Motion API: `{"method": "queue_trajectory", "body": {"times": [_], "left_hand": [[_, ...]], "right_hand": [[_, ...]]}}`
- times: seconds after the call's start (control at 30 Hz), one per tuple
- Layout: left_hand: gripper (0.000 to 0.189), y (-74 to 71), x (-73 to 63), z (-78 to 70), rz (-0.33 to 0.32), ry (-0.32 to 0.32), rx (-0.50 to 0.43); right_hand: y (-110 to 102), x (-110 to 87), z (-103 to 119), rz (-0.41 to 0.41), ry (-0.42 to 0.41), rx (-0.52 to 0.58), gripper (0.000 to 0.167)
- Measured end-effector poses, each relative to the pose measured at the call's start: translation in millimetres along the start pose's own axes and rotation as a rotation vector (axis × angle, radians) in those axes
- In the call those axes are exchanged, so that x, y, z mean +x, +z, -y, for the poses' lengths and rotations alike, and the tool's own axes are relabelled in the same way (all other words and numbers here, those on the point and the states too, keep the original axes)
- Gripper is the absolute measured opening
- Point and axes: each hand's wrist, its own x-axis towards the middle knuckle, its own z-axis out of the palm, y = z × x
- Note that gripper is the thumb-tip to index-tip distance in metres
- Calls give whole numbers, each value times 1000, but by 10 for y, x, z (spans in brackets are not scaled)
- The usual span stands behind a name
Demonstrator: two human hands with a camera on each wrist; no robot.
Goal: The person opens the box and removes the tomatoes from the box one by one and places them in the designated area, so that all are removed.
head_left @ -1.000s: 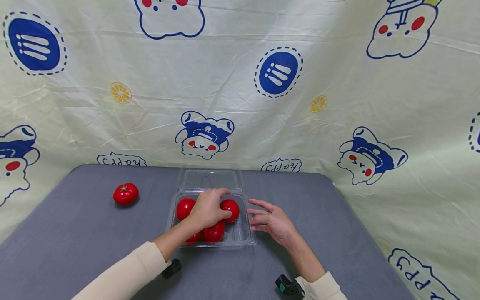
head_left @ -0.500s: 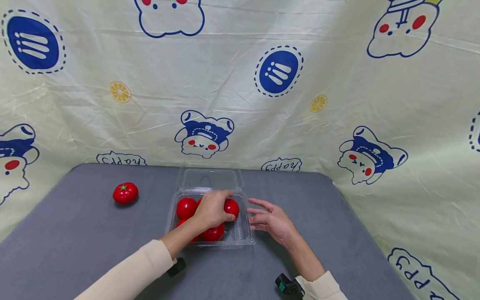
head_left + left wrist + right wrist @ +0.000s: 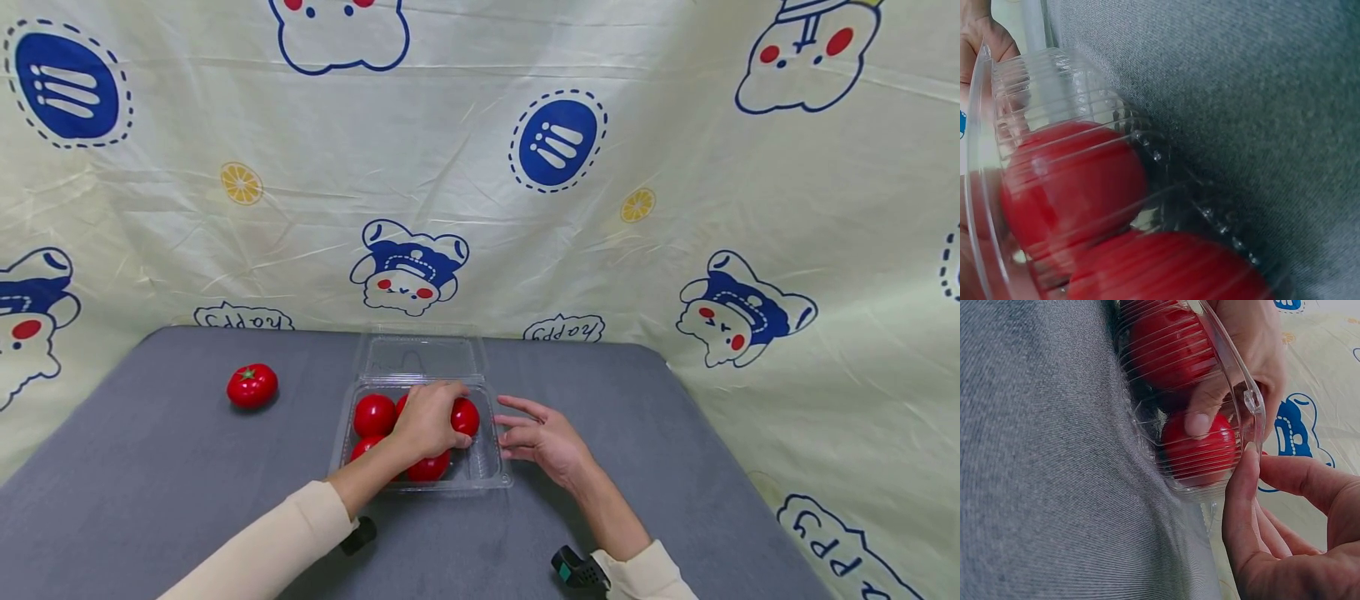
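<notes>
Starting from the left, one loose tomato (image 3: 252,387) is found on the grey bench (image 3: 150,450), stem side up and well apart from the clear plastic box (image 3: 483,472). A cream sleeve (image 3: 258,542) with a black wrist device (image 3: 358,536) is seen reaching across to the box, whose lid (image 3: 422,358) is laid back on the far side.

Inside the box, a rear-left tomato (image 3: 375,415) and a front-left tomato (image 3: 365,447) are noted, the latter partly covered by the forearm. A rear-middle tomato (image 3: 401,404) is mostly hidden by the left hand (image 3: 429,421), and a front-middle tomato (image 3: 428,467) is seen just below it. By the left hand a right-hand tomato (image 3: 466,417) is gripped: the thumb is set against its near side and the fingers are bent over its far side. It is located within the box, near the right wall.

Furthest right, the right hand (image 3: 551,442) is held with its grip open, fingertips at the right wall; firm contact cannot be confirmed.

The step in hand is judged to be the seating of the right-hand tomato. By the next move, a clean release is called for, with neighbouring tomatoes undisturbed; the loose tomato is judged outstanding.
</notes>
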Motion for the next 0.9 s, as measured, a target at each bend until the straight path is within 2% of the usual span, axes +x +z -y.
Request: {"method": "queue_trajectory", "body": {"times": [0.63,0.9], "left_hand": [[66,57,26,10,29,11,28],[63,43,33,13,12,22,4]], "right_hand": [[9,4,1,-11,0,-4,64],[8,2,-3,-9,-3,-3,64]]}}
